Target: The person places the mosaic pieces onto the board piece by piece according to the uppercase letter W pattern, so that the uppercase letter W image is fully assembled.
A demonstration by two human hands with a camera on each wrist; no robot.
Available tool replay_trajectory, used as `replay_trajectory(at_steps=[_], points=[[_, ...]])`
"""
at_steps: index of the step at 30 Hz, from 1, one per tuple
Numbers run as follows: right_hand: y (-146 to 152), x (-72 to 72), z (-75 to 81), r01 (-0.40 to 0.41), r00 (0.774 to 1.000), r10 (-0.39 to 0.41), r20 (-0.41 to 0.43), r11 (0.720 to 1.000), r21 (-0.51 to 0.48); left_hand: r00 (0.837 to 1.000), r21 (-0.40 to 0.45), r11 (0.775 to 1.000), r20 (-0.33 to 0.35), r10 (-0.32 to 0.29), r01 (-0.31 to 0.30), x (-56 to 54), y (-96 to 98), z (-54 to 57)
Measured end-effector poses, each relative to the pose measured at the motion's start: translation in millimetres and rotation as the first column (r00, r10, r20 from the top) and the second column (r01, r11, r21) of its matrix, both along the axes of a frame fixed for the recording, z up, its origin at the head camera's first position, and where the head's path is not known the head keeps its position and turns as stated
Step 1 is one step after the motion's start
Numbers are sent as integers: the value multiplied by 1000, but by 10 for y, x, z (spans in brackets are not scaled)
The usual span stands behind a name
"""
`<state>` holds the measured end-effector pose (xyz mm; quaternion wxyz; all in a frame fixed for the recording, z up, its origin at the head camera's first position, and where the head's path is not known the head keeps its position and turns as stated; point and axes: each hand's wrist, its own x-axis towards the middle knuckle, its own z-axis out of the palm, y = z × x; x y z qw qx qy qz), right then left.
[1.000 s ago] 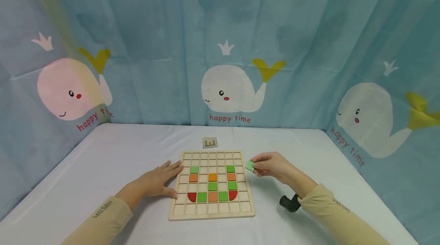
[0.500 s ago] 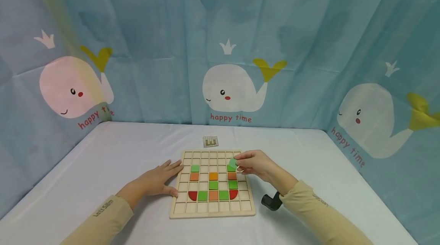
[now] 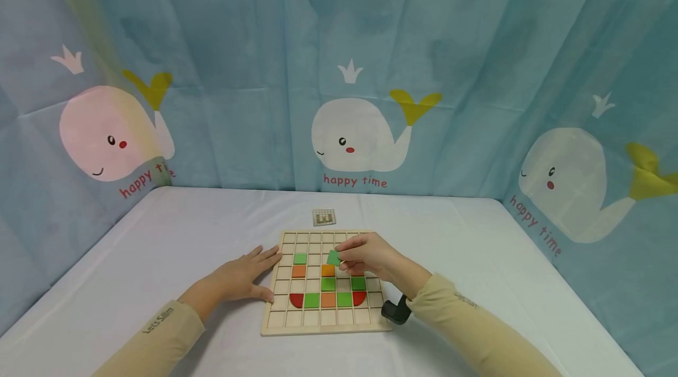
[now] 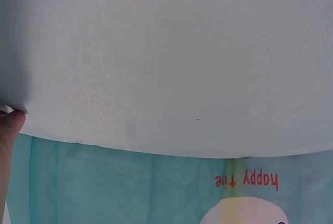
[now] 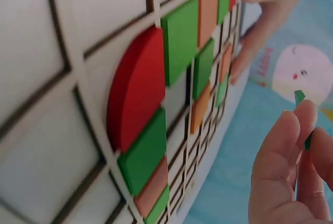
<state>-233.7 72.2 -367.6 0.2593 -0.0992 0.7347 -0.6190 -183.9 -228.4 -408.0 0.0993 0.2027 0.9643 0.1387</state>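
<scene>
My right hand (image 3: pixel 371 256) pinches a green square tile (image 3: pixel 333 257) between thumb and fingers, over the upper middle of a wooden grid board (image 3: pixel 365 319). An orange tile (image 3: pixel 328 270) sits in the cell just below it. In the right wrist view the pinched tile's edge shows as a thin green sliver at the fingertips. At the board's left edge rests my left hand (image 3: pixel 238 279), fingers spread and holding nothing. Green, orange and red tiles lie in the board's cells, including a red quarter-round piece (image 5: pixel 138 88). My right hand covers part of the board's right side.
A small grid-patterned card (image 3: pixel 323 217) lies behind the board on the white-covered table (image 3: pixel 212 224). A black object (image 3: pixel 396 310) is at my right wrist. Blue curtains (image 3: pixel 238 100) with whale prints stand around the table's back and sides.
My right hand has moved left with the green tile, from beside the board's right edge to above its upper middle. My left hand has stayed at the left edge.
</scene>
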Motion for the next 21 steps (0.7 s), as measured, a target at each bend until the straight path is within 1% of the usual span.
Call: replay_trajectory(at_steps=[4,7,12,17,21], points=[[-98,22,-33,-15,1000,15,-7,1000,27,1000,0,1000,4,1,-1,8,5,10],[-154,42,-56,-15,999,18,-36,997,81,1000,4,1000,4,1,-1,12,7,6],[-235,75,-85,0,995,17,-96,984,178,1000,4,1000,1,11,-11,6,7,-6],[-341,130,-123,-14,990,39,-138,985,174,1000,12,1000,13,26,-26,15,7,-7],[-433,147,-150,-19,989,42,-144,987,159,999,13,999,17,32,-32,14,2,-12]])
